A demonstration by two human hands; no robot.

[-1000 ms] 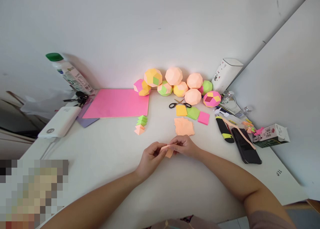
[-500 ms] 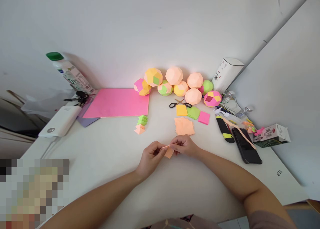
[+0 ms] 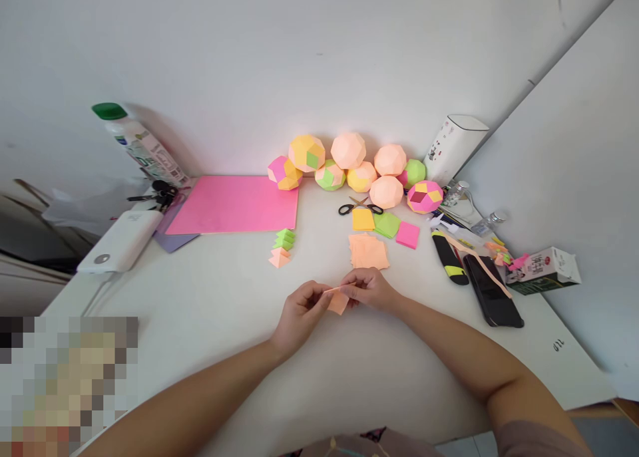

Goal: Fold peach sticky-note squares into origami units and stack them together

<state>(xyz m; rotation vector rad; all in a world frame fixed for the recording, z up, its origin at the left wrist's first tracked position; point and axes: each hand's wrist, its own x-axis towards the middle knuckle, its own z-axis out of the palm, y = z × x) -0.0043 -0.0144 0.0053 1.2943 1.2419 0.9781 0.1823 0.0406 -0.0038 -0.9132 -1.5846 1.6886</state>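
Left hand [image 3: 298, 316] and right hand [image 3: 373, 289] pinch one peach paper piece [image 3: 339, 303] — seemingly mid-fold; the next move likely calls for firm creasing.

Peach paper [image 3: 339, 302]: both its ends are hidden under fingers of the left hand [image 3: 302, 317] and the right hand [image 3: 372, 289].
Purple sheet [image 3: 172, 243]: partly covered by the pink sheet [image 3: 234, 204].
Bottle [image 3: 142, 148]: label print is too small for reading.
Shirt [image 3: 344, 446]: cut by the bottom edge.
Pixelated patch [image 3: 70, 384]: contents cannot be told.
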